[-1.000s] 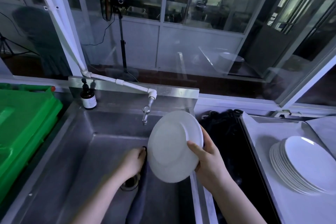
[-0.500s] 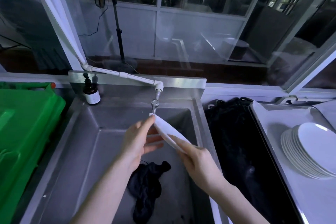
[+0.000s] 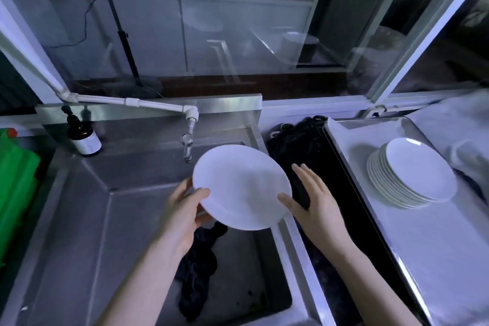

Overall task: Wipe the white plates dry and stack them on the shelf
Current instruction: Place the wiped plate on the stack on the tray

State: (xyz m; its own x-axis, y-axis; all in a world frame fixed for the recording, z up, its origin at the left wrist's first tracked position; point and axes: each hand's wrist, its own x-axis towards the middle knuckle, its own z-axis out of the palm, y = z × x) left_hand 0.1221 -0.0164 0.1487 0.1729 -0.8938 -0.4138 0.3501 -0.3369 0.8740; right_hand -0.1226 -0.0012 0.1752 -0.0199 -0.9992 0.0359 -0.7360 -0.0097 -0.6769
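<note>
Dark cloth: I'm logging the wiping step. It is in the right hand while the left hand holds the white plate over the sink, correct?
No: the head view shows the dark cloth lying in the sink, in neither hand. The left hand does hold the white plate over the sink.

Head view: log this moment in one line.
left hand: grips round white plate rim | right hand: open, thumb at rim | dark cloth: lying in steel sink

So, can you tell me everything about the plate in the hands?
The white plate is round, smooth and plain, like glazed ceramic. It is held face up, slightly tilted, over the sink. The left hand grips its left rim, thumb on top. The right hand, fingers straight, touches its right rim with the thumb.
</note>
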